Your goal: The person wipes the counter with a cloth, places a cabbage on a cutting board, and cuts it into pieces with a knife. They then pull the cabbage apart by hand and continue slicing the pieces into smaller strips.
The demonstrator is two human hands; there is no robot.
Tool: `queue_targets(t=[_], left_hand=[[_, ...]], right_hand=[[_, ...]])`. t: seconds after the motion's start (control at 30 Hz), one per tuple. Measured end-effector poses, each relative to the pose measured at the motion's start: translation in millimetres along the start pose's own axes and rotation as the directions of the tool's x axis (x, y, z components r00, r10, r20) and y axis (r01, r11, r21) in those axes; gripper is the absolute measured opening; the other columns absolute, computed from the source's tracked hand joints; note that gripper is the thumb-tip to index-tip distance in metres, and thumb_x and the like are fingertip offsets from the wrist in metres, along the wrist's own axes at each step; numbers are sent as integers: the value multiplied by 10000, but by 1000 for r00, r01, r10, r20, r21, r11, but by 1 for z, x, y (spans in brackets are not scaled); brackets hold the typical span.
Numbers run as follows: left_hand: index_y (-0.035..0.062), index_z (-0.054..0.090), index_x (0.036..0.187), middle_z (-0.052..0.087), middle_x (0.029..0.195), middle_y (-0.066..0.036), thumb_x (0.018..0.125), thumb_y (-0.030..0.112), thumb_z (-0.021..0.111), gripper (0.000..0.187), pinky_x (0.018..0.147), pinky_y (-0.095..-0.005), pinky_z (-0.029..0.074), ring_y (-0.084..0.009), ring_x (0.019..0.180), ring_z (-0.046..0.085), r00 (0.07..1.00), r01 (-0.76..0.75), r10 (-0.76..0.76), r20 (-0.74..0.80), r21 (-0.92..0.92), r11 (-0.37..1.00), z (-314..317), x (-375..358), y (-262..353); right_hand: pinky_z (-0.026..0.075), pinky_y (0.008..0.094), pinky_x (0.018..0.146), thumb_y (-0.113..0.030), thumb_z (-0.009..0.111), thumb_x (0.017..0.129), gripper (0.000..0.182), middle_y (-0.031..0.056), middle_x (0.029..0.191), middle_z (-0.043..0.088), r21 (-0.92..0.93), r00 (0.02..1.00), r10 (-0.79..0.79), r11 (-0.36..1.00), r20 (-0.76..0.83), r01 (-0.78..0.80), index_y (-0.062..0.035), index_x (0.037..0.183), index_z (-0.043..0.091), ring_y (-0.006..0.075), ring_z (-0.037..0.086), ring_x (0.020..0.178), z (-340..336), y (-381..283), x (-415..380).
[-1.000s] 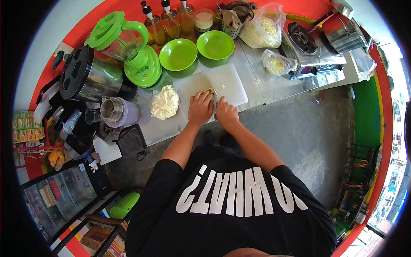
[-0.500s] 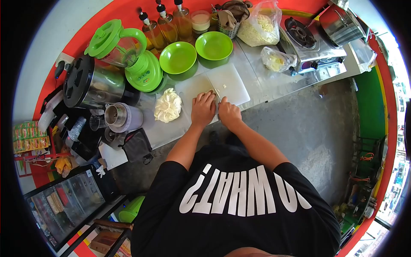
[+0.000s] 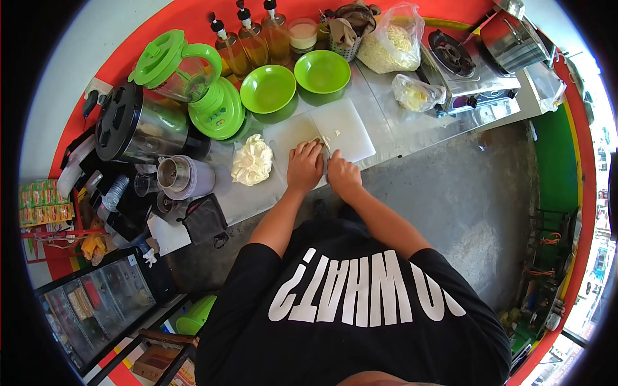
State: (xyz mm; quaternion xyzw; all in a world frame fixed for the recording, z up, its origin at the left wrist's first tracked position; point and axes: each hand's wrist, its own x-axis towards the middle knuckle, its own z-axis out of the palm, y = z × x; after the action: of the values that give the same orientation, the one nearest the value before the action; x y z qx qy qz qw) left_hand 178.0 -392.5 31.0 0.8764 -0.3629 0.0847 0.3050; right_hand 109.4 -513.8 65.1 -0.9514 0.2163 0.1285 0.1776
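A white cutting board (image 3: 356,132) lies at the counter's front edge, beneath both hands. My left hand (image 3: 305,167) presses down on it with curled fingers. Something small and pale shows at those fingertips, too hidden to name. My right hand (image 3: 344,175) is closed round the handle of a knife (image 3: 326,144), whose narrow blade points away from me right beside the left fingertips. A few small pale cut pieces (image 3: 337,132) rest on the board past the blade. To the left of the board sits a cream-coloured, ruffled mass (image 3: 252,160).
Two green bowls (image 3: 268,89) stand behind the board, with a green blender (image 3: 215,106) to their left. Pump bottles (image 3: 253,44) line the wall. A bag of pale shreds (image 3: 391,46) and a gas stove (image 3: 473,77) occupy the right. A purple-grey flask (image 3: 187,177) stands at left.
My right hand has shifted slightly toward me and to the left with the knife. My left hand stays in almost the same place on the board.
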Motion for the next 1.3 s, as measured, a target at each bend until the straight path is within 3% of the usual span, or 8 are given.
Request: queue_targets(t=[0.27, 0.33, 0.47, 0.67, 0.97, 1.13, 1.3], left_hand=[[67, 644, 1219, 649, 1348, -55, 924, 193, 630, 320, 1003, -420, 431, -272, 1223, 559, 1000, 7, -7, -1, 22, 1000, 0, 1, 2], [66, 646, 1209, 651, 1344, -54, 931, 189, 624, 306, 1002, -418, 433, -273, 1224, 558, 1000, -4, 4, -21, 16, 1000, 1, 1, 1], [60, 654, 1196, 670, 1308, -73, 924, 170, 636, 293, 988, -432, 434, -288, 1227, 557, 999, 4, -5, -39, -20, 1000, 1, 1, -1], [66, 652, 1171, 648, 1332, -51, 916, 142, 618, 268, 991, -414, 447, -279, 1209, 566, 999, 1, 0, -34, 25, 1000, 2, 0, -1], [44, 653, 1156, 638, 1269, -110, 899, 138, 633, 275, 973, -442, 467, -304, 1188, 579, 998, 8, -10, -62, -34, 999, 2, 1, -2], [44, 630, 1195, 622, 1279, -111, 899, 123, 646, 307, 990, -446, 446, -318, 1211, 559, 999, 21, -22, -28, -52, 998, 4, 1, -4], [51, 607, 1220, 609, 1301, -104, 904, 119, 612, 323, 1009, -439, 438, -300, 1223, 554, 998, 41, -43, -50, -50, 998, 4, 1, -3]], right_hand=[[598, 492, 759, -325, 492, 1069, 306, 234, 895, 744, -40, 998, -63, 997, -18, 62, -19, 1055, 495, 417, 743, 871, -3, 2, 2], [594, 496, 772, -323, 489, 1071, 302, 234, 905, 744, 11, 1000, 21, 1000, 24, -21, -22, 1056, 496, 417, 742, 886, -2, 0, -6], [591, 498, 783, -326, 487, 1072, 302, 240, 916, 743, 6, 998, 42, 999, 49, -43, -25, 1055, 496, 419, 740, 902, -4, -3, -6], [586, 507, 801, -326, 488, 1071, 307, 246, 953, 742, -62, 998, -61, 996, 14, 61, -19, 1074, 494, 424, 734, 932, -8, -2, 14], [585, 507, 810, -326, 485, 1072, 309, 241, 940, 744, -8, 995, 61, 998, 80, -61, -17, 1078, 492, 424, 734, 937, -2, -6, -7], [582, 520, 785, -334, 485, 1071, 325, 252, 930, 740, -31, 998, -61, 998, -11, 61, -9, 1081, 493, 436, 733, 894, -4, -4, 20], [573, 536, 790, -336, 481, 1071, 330, 266, 930, 734, 2, 999, -42, 999, 32, 42, -6, 1089, 491, 461, 722, 899, -10, 2, -2]])
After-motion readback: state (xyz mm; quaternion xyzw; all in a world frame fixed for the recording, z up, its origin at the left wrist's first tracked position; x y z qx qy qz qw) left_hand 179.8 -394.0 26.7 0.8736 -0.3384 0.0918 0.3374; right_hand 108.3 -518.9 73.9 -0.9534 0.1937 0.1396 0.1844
